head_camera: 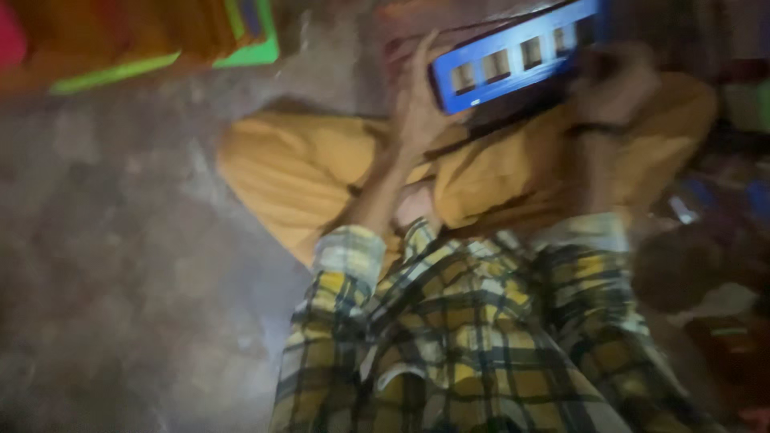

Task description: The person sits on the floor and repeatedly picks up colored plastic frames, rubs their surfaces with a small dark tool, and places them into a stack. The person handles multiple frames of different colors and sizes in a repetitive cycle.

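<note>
The picture is blurred. I look down at my yellow plaid shirt and my crossed legs in mustard trousers [305, 172]. Both hands hold a flat blue rectangular object [513, 56] with a row of small pale squares on its face. My left hand [417, 100] grips its left end, fingers up along the edge. My right hand [613, 84] holds its right end, with a dark band on that wrist.
Grey-brown concrete floor [112, 240] spreads to the left. An orange and green mat or cloth [144, 40] lies at the top left. Dark cluttered items, some blue [722, 200], sit at the right, too blurred to name.
</note>
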